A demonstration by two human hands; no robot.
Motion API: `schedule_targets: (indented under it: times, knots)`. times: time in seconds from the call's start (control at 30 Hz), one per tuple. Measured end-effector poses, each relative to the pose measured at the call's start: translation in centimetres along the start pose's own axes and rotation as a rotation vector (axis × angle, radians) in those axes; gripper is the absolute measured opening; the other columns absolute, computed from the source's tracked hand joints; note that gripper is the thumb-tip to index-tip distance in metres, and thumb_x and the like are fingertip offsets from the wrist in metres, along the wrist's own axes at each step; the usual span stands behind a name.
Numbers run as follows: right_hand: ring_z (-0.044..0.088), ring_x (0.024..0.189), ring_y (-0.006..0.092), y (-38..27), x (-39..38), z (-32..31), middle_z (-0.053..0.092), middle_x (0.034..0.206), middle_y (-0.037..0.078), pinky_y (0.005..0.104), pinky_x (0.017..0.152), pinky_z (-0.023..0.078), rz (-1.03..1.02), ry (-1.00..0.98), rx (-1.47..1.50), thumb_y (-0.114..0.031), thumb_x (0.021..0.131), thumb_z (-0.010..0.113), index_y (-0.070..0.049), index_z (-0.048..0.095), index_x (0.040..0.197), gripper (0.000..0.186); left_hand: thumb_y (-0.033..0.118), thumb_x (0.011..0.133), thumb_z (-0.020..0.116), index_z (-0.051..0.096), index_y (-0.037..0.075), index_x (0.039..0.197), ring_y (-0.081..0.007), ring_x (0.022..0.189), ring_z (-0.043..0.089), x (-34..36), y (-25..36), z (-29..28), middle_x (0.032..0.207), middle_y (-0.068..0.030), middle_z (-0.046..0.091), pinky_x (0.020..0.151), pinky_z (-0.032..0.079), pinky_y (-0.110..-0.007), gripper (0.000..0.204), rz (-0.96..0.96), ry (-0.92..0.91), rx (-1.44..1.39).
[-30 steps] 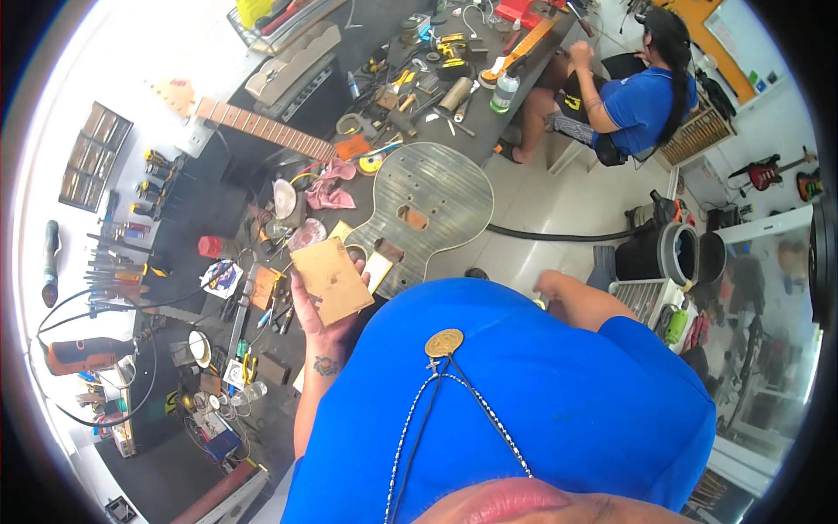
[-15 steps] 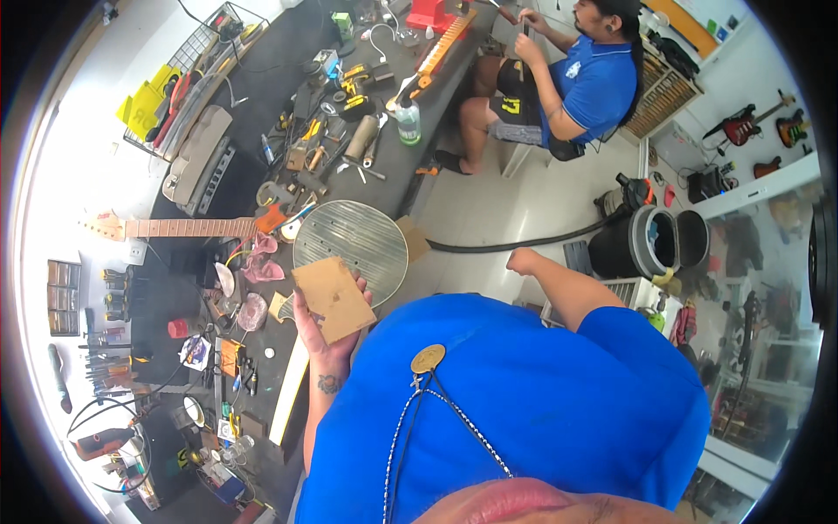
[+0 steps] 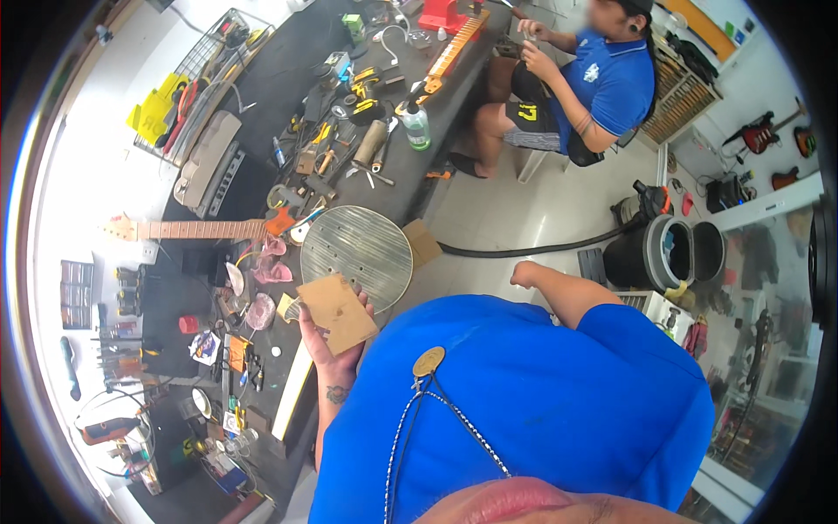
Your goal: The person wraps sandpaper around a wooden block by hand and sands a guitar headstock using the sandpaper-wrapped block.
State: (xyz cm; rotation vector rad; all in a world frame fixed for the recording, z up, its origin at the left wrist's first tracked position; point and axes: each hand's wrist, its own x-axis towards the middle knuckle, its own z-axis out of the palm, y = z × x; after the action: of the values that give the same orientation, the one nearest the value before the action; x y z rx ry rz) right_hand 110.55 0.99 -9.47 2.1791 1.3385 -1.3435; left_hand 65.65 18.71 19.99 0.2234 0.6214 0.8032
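My left hand (image 3: 329,349) grips a brown rectangular sheet (image 3: 338,312), thumb along its left edge and fingertips showing past its upper right side. Behind the sheet, partly covered by it, lies a round grey streaked disc (image 3: 356,253) with several small holes, at the bench edge. A second brown sheet (image 3: 423,243) pokes out past the disc's right side. On the right, away from the bench, my right hand (image 3: 524,273) is curled closed at the end of a bent arm; nothing shows in it. A guitar neck (image 3: 188,230) lies left of the disc.
Tools and a yellow drill (image 3: 365,83) crowd the dark bench, near a green-bottomed bottle (image 3: 417,131). A seated person in a blue shirt (image 3: 602,79) works with both hands at the far right. A black hose (image 3: 541,253) crosses the floor to a bin (image 3: 650,251).
The whole view has shifted a little, so the bench and disc sit slightly farther right. My left hand still holds the brown sheet, and my right hand stays curled.
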Motion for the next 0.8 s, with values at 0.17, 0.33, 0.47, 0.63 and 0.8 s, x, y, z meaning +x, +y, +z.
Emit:
schedule_targets:
  times: [0.17,0.33,0.47,0.63,0.8]
  knots:
    - [0.074,0.066,0.0294,1.6,0.9,-1.1,0.076,0.073,0.016,0.0445,0.067,0.060,-0.207,0.090,-0.045,-0.035,0.086,0.067,-0.003,0.081,0.083,0.035,0.068,0.093,0.064,0.051,0.005,0.155,-0.0428,0.124,0.062,-0.1,0.6,-2.1,0.144,-0.0227,0.061,0.104,0.051,-0.059,0.089,0.058,0.038,-0.042]
    - [0.071,0.063,0.0262,0.4,1.1,-4.4,0.075,0.077,0.013,0.0427,0.062,0.058,-0.021,0.076,0.115,-0.030,0.087,0.073,-0.003,0.079,0.106,0.034,0.065,0.097,0.059,0.053,0.006,0.154,-0.0434,0.123,0.063,-1.0,1.3,-2.0,0.146,-0.0220,0.060,0.103,0.051,-0.060,0.082,0.127,0.052,-0.078]
    - [0.070,0.065,0.0224,0.8,1.4,-7.1,0.074,0.080,0.010,0.0394,0.059,0.057,0.039,0.204,0.465,-0.025,0.088,0.072,-0.003,0.077,0.106,0.029,0.065,0.098,0.058,0.053,0.007,0.153,-0.0437,0.123,0.063,-1.8,1.8,-1.6,0.145,-0.0216,0.061,0.103,0.051,-0.061,0.080,0.152,0.069,-0.108]
    - [0.072,0.069,0.0215,1.1,1.6,-15.3,0.076,0.082,0.012,0.0372,0.065,0.057,-0.042,0.770,0.954,-0.020,0.093,0.068,0.000,0.074,0.106,0.025,0.066,0.099,0.058,0.054,0.008,0.153,-0.0440,0.123,0.062,-1.9,2.1,-2.1,0.145,-0.0217,0.061,0.105,0.050,-0.061,0.080,0.154,0.090,-0.097]
    - [0.074,0.099,0.0273,-1.3,-2.9,-25.6,0.075,0.110,0.017,0.0400,0.090,0.056,-0.072,1.535,0.925,-0.027,0.099,0.072,0.001,0.069,0.118,0.034,0.067,0.099,0.058,0.053,0.007,0.155,-0.0444,0.124,0.061,-2.7,1.6,-2.0,0.145,-0.0228,0.060,0.106,0.050,-0.061,0.081,0.191,0.123,-0.100]
